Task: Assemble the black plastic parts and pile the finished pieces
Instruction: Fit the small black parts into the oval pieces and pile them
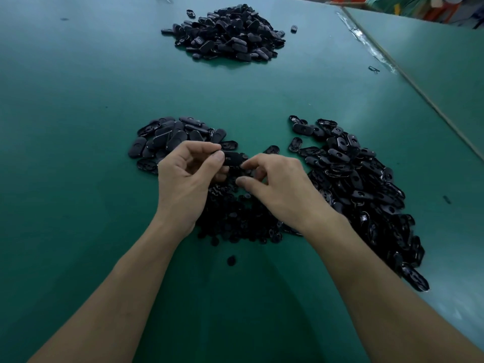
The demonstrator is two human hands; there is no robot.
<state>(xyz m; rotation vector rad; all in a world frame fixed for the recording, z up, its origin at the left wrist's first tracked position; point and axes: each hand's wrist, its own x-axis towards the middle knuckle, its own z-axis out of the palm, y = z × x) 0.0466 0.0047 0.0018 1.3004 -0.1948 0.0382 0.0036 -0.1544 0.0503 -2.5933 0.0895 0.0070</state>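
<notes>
Nearest of all, a single small round black plastic part (pixel 231 260) lies alone on the green counter (pixel 78 106), just on the near side of the heap of small round black plastic parts (pixel 235 221); two bare forearms cross that heap's near edge; above the heap the left hand (pixel 183 176) has its grip clamped on a black oblong plastic shell (pixel 233 158), thumb and curled fingers pinching the shell's left end, so the shell is held roughly level and clear of the heap; the right hand (pixel 280 187) sits at the shell's right end with fingers curled, the forefinger tip touching it and the thumb just below; whether that grip is closed on the shell, on a small part or on nothing I cannot tell; just beyond the heap to its left lies a pile of matt black oblong plastic shells (pixel 170 137); along the heap's right side runs a longer pile of glossy black oblong plastic shells with holes (pixel 361 189); well beyond the heap, apart from the rest, stands a mound of black oblong plastic pieces (pixel 227 32) with a few strays beside it; far right of the heap, a taped seam (pixel 366 40) meets a second green surface (pixel 432 61).
</notes>
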